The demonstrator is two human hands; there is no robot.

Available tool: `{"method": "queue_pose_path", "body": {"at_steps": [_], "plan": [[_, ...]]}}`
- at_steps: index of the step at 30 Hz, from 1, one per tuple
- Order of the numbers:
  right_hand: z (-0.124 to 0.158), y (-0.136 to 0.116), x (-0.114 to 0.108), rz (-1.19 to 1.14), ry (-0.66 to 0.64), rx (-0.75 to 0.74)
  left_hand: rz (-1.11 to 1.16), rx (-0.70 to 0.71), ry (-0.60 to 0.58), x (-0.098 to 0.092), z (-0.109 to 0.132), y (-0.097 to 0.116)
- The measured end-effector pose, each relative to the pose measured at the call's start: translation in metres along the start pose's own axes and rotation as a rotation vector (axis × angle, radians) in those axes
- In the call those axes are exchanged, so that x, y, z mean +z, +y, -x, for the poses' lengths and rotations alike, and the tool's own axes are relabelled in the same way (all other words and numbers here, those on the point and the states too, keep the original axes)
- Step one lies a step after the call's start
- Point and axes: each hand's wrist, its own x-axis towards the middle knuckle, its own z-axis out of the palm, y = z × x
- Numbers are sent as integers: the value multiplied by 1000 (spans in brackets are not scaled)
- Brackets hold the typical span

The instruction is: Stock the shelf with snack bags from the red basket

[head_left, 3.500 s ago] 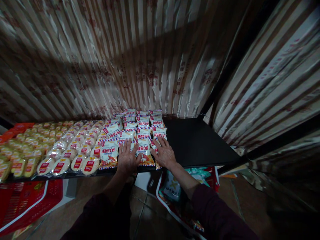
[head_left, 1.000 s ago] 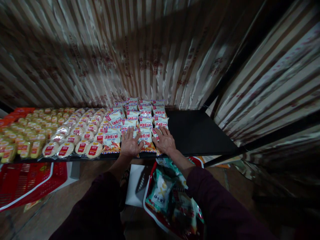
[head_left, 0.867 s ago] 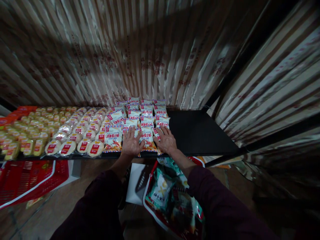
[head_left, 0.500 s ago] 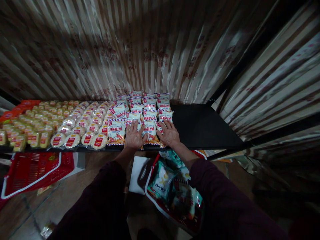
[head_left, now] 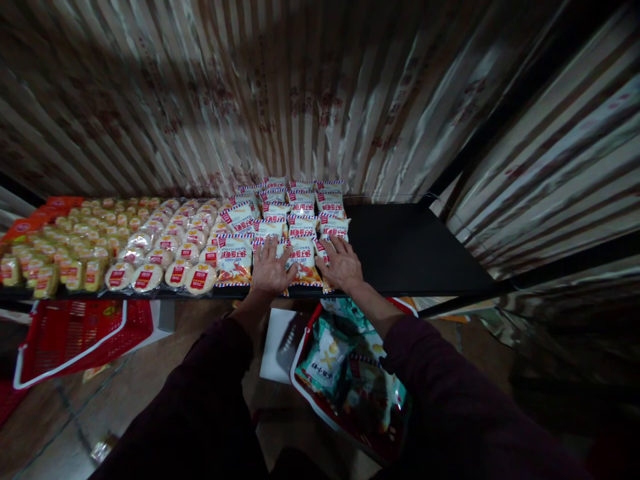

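"Where are the snack bags?"

"The white snack bags [head_left: 303, 259] lie in rows on the black shelf [head_left: 415, 250], four across the front. Their long axis runs from the front edge back toward the striped curtain [head_left: 295, 87]."

"And the hands?"

"The left hand [head_left: 269, 270] lies over the second front bag from the left, the right hand [head_left: 343, 267] over the rightmost. Both have fingers spread wide, palms down, gripping nothing. How hard they press, I can't tell."

"Which is nearer the bag in between?"

"Little in it. That bag sits right of the left hand and left of the right; the left thumb touches its edge, the right thumb is just beside it."

"Further out?"

"Left of the bags, round wrapped crackers [head_left: 201, 279], then yellow wrapped cakes [head_left: 75, 275] and orange packs [head_left: 23, 228]. Bare shelf runs right. Below the front edge, by the right forearm, a red basket [head_left: 311, 323] holds green snack bags [head_left: 327, 357]; another basket [head_left: 65, 337] is at far left."
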Motion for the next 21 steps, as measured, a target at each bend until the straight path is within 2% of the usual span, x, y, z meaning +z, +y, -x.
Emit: {"method": "queue_pose_path", "body": {"at_steps": [8,21], "plan": [[0,0,-1,3,-13,3,-16,14,24,5,1,-2],[1,-1,-4,-15,-39,14,-37,21,4,1,0,0]]}}
